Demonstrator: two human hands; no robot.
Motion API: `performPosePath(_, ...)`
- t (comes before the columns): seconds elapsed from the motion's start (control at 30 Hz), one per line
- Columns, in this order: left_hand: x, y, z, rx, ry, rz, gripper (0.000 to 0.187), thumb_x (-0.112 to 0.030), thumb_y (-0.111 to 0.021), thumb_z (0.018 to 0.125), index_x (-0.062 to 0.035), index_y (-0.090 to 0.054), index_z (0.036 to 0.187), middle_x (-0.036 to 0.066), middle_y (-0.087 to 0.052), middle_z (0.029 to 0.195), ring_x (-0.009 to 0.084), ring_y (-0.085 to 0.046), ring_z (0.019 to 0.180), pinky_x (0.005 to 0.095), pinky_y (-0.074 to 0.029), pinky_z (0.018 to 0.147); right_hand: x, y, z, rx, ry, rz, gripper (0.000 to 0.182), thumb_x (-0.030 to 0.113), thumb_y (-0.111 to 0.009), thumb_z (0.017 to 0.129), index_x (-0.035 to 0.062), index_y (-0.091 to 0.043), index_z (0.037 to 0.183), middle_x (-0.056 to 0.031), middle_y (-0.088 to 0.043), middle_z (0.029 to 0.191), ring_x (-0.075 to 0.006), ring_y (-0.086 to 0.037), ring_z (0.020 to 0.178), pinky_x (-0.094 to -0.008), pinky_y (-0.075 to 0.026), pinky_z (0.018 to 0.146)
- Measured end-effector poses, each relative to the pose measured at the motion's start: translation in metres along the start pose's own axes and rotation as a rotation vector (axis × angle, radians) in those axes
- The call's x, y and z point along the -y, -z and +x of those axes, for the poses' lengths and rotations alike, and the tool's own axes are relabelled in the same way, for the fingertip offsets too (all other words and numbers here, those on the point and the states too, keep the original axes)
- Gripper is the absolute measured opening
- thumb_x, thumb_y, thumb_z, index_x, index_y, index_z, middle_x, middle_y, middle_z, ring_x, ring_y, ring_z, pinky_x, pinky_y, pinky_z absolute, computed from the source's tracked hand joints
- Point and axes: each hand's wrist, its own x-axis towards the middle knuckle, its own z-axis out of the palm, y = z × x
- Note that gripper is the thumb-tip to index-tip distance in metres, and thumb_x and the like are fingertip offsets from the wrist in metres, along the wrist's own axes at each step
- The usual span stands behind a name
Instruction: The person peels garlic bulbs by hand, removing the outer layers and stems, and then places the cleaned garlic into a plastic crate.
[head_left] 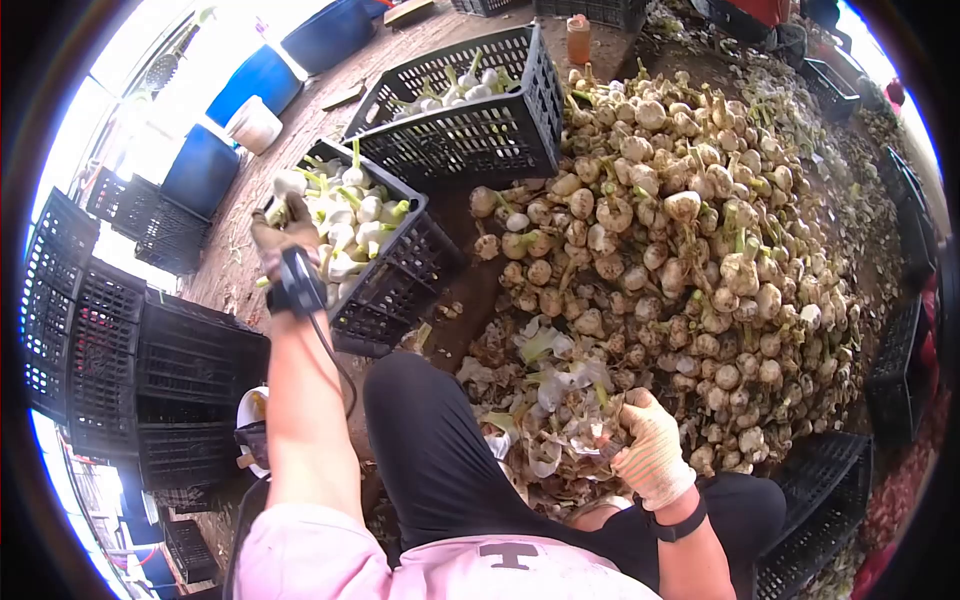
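Note:
My left hand (287,238), in a work glove, is at the near left rim of a black plastic crate (395,290) heaped with cleaned white garlic bulbs (345,225). Its fingers are closed about a white garlic bulb (288,183). Over my lap, my right hand (652,452), in a striped glove, is closed around something small, mostly hidden by the fingers. Loose papery garlic skins (560,400) lie beside and below it. Beyond it spreads a large pile of unpeeled, soil-marked garlic bulbs (690,250).
A second black crate (480,140) with white bulbs stands behind the first. Stacked black crates (140,370) are at left, with another black crate (820,510) at lower right. Blue tubs (200,170), a white bucket (254,125) and an orange jar (578,40) stand farther back.

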Motion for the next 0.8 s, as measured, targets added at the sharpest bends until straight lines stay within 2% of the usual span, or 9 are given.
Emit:
performPosePath(0.07, 0.013, -0.008, 0.019, -0.029, -0.030, 0.170, 0.043, -0.030, -0.056, 0.088, 0.0046, -0.044, 0.110, 0.016, -0.057, 0.092, 0.0279, -0.060, 0.077, 0.0387, -0.054, 0.078, -0.006, 0.002, 0.004, 0.005, 0.231, -0.296, 0.029, 0.004, -0.061, 0.070, -0.0005, -0.051, 0.097, -0.0136, -0.055, 0.073, -0.0307, -0.056, 0.065, -0.0339, -0.045, 0.058)
performPosePath(0.1, 0.031, -0.010, 0.020, -0.022, 0.005, 0.254, 0.038, -0.029, -0.057, 0.087, 0.0024, -0.048, 0.107, 0.015, -0.058, 0.089, 0.0267, -0.060, 0.075, 0.0394, -0.054, 0.078, 0.002, 0.002, -0.003, -0.135, 0.741, -0.947, 0.020, 0.004, -0.058, 0.072, 0.0002, -0.051, 0.090, -0.0160, -0.057, 0.078, -0.0362, -0.055, 0.065, -0.0346, -0.047, 0.059)
performPosePath(0.2, 0.109, 0.010, -0.016, 0.754, 0.518, 0.834, 0.016, -0.021, -0.061, 0.084, -0.0055, -0.059, 0.088, 0.009, -0.061, 0.077, 0.0200, -0.060, 0.070, 0.0329, -0.051, 0.064, -0.008, 0.005, -0.001, 0.027, 0.562, -0.974, 0.022, 0.005, -0.058, 0.071, 0.0035, -0.052, 0.092, -0.0175, -0.058, 0.077, -0.0369, -0.057, 0.075, -0.0391, -0.048, 0.065)
performPosePath(0.3, 0.191, 0.040, -0.085, 1.280, 0.508, 1.515, 0.027, -0.019, -0.059, 0.084, -0.0043, -0.061, 0.106, 0.005, -0.064, 0.088, 0.0144, -0.062, 0.074, 0.0286, -0.050, 0.062, 0.000, 0.004, -0.006, 0.195, 0.336, -1.237, 0.028, 0.012, -0.064, 0.067, 0.0064, -0.056, 0.093, -0.0115, -0.059, 0.088, -0.0327, -0.059, 0.084, -0.0405, -0.048, 0.070)
performPosePath(0.33, 0.214, 0.051, -0.108, 1.108, 0.716, 1.756, 0.025, -0.018, -0.059, 0.082, -0.0025, -0.064, 0.101, 0.004, -0.064, 0.086, 0.0159, -0.063, 0.073, 0.0287, -0.051, 0.062, 0.005, 0.004, -0.007, 0.191, 0.322, -1.233, 0.028, 0.012, -0.064, 0.067, 0.0064, -0.056, 0.093, -0.0115, -0.059, 0.088, -0.0327, -0.059, 0.084, -0.0405, -0.048, 0.070)
performPosePath(0.4, 0.263, 0.103, -0.117, 1.389, 0.474, 2.120, 0.025, -0.021, -0.061, 0.078, -0.0041, -0.068, 0.095, 0.010, -0.067, 0.080, 0.0191, -0.064, 0.071, 0.0317, -0.052, 0.064, 0.014, 0.007, -0.008, 0.240, 0.415, -1.325, 0.025, 0.014, -0.068, 0.064, 0.0071, -0.062, 0.087, -0.0100, -0.059, 0.089, -0.0299, -0.058, 0.087, -0.0391, -0.048, 0.073)
performPosePath(0.5, 0.309, 0.177, -0.137, 1.533, 0.157, 2.288, 0.027, -0.019, -0.058, 0.077, -0.0080, -0.065, 0.101, 0.020, -0.063, 0.094, 0.0355, -0.060, 0.088, 0.0371, -0.049, 0.077, 0.010, 0.021, -0.007, 0.152, 0.573, -1.136, 0.022, 0.016, -0.070, 0.062, 0.0072, -0.065, 0.081, -0.0101, -0.058, 0.089, -0.0294, -0.058, 0.088, -0.0386, -0.047, 0.075)
performPosePath(0.7, 0.337, 0.235, -0.157, 1.362, 0.397, 2.759, 0.076, -0.006, -0.062, 0.075, -0.0202, -0.027, 0.141, 0.014, -0.030, 0.143, 0.0318, -0.051, 0.115, 0.0418, -0.047, 0.089, -0.009, 0.033, -0.006, -0.120, 0.501, -0.873, 0.053, 0.007, -0.066, 0.059, 0.0025, -0.049, 0.109, -0.0206, -0.050, 0.111, -0.0398, -0.056, 0.089, -0.0457, -0.047, 0.074)
performPosePath(0.8, 0.333, 0.243, -0.137, 1.534, 0.141, 2.680, 0.070, -0.010, -0.063, 0.077, -0.0123, -0.030, 0.139, 0.017, -0.041, 0.136, 0.0339, -0.054, 0.108, 0.0415, -0.047, 0.087, -0.035, 0.049, 0.008, -0.145, 0.532, -0.426, 0.051, -0.010, -0.040, 0.076, 0.0021, -0.043, 0.125, -0.0023, -0.051, 0.110, -0.0090, -0.051, 0.088, -0.0230, -0.044, 0.077)
